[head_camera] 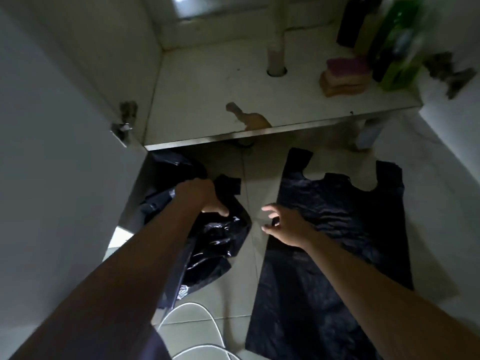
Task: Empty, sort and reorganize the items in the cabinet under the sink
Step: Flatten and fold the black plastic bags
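The left hand [205, 197] is clenched on a bunch of the crumpled black bag [220, 237], fingers curled over the plastic and thumb tucked under. The rest of that bag sags in shiny folds onto the tiled floor [249, 183], just in front of the open cabinet. The right hand [284, 227] is released, its fingers spread and loosely bent with nothing in them. It sits over the left edge of the flat black bag [337, 229]; I cannot tell from here whether the palm presses the plastic or only hovers above it.

That flat bag is smoothed out on the tiles, its long axis running from the person's knees toward the cabinet and its two handle loops pointing at the cabinet's front edge. The crumpled one lies to its left, with a narrow strip of bare tile between them. So the right hand is the nearer one to the flat bag. I'd judge that whatever comes next means carrying the crumpled bag rightward across that strip, or spreading it where it lies.

Inside, the cabinet base [207, 94] holds a stack of sponges [342, 76], a green bottle [397, 48] and a dark bottle [350, 22] at the right. A white drain pipe [276, 48] stands near the middle. A white cable [202, 315] loops on the floor by the left arm.
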{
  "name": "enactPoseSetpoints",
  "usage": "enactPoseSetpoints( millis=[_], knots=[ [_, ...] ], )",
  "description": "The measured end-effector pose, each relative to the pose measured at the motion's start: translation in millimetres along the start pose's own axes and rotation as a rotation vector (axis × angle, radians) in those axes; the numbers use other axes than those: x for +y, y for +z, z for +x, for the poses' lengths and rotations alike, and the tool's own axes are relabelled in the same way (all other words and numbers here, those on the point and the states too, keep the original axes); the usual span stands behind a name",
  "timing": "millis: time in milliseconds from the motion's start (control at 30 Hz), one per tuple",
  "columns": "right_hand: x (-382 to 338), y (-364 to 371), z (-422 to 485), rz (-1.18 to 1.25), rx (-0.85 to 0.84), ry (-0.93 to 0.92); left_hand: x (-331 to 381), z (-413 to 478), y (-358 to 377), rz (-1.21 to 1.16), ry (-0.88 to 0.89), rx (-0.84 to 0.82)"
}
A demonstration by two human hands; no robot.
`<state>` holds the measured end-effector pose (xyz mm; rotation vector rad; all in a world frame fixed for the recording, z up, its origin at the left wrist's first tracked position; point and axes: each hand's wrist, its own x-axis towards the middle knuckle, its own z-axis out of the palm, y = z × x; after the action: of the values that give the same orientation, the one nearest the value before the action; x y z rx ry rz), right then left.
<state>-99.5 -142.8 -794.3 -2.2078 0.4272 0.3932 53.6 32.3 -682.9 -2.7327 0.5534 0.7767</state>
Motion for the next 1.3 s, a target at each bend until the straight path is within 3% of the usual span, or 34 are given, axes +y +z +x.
enactPoseSetpoints(
  millis=[67,233,400,567,667,733,900,1000,1067,1133,1233,1300],
  knots=[
    [-18.0,15.4,7.2,0.135,-0.024,0.040,-15.2,-4.5,12.5,0.058,0.014,-0.099],
    [-30.5,59.7,19.1,0.212,-0.036,0.059,-25.0,4.9,48.2,0.005,0.071,0.144],
    [-40.9,88.2,25.0,0.436,0.095,0.106,-42.0,12.0,38.2,-0.172,0.149,0.168],
    [-61.0,112.1,37.2,0.700,0.092,0.165,-65.6,10.9,31.0,-0.353,0.183,0.212],
    [-77.4,111.0,34.2,0.823,0.039,0.171,-67.2,0.8,23.4,-0.527,0.180,0.345],
    [-86.0,111.3,32.3,0.780,-0.017,0.137,-71.2,-5.6,18.3,-0.626,0.148,0.476],
    [-97.5,124.4,28.4,0.387,-0.228,0.062,-78.4,-21.0,-0.8,-0.960,0.168,0.765],
    [-110.6,121.5,16.4,0.225,-0.331,-0.030,-80.9,-31.1,-18.4,-0.909,0.217,1.003],
    [-112.4,113.8,10.9,0.135,-0.262,-0.111,-82.3,-36.8,-33.3,-0.888,0.274,1.059],
    [-109.2,97.5,10.9,0.142,-0.045,-0.139,-84.6,-36.5,-45.0,-0.897,0.350,1.020],
    [-109.9,40.3,12.9,0.259,0.305,-0.092,-82.3,-38.3,-66.4,-0.940,0.432,0.915],
    [-122.0,-10.1,11.0,0.439,0.365,-0.096,-76.7,-41.3,-81.6,-0.951,0.451,0.848]
  ],
)
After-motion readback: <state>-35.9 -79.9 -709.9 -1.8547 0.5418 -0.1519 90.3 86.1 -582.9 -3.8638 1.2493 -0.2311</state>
